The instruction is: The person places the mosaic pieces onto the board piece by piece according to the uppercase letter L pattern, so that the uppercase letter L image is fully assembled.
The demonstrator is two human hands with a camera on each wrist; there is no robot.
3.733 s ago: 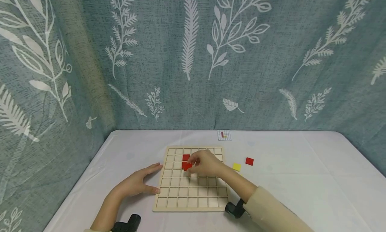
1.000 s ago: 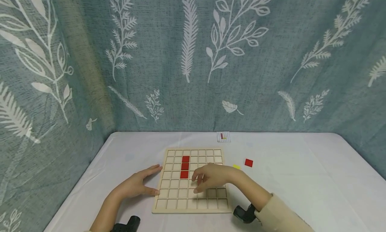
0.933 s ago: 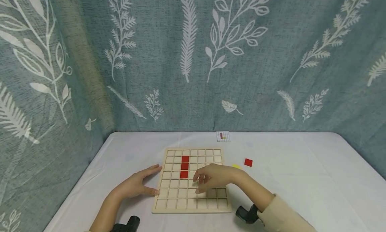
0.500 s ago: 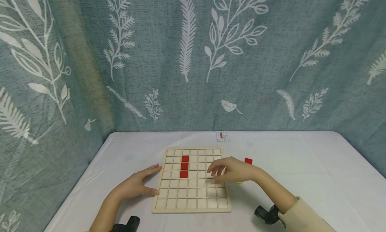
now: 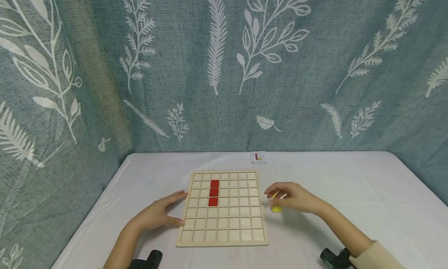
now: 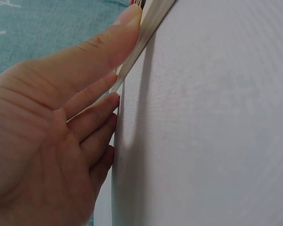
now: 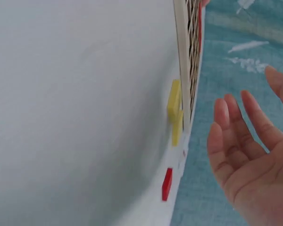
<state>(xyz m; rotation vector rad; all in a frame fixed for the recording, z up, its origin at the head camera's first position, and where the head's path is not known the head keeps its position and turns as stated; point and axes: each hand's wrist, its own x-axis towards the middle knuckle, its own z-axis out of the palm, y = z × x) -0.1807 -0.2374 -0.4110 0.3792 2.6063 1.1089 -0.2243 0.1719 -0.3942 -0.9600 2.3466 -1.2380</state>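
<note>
A wooden grid board (image 5: 222, 243) lies on the table, with three red square tiles (image 5: 214, 192) in one column of its cells. My left hand (image 5: 158, 212) touches the board's left edge with thumb and fingertips, the fingers fairly straight. To the right of the board, my right hand (image 5: 294, 197) hovers over the yellow tiles (image 5: 277, 209), its fingers loosely bent and holding nothing. The right wrist view shows two yellow tiles (image 7: 174, 101) beside the board and a loose red tile (image 7: 167, 184). That red tile is hidden behind the hand in the head view.
A small grid card (image 5: 259, 157) with a red and yellow pattern lies at the back edge of the white-covered table (image 5: 336, 183). Behind it hangs a blue-green curtain (image 5: 196, 67) with white leaf prints. Each wrist carries a black camera (image 5: 148, 260).
Earlier my right hand held a red tile over the board; that tile now lies third in the red column. The hand has moved right, off the board. My left hand stays put.
</note>
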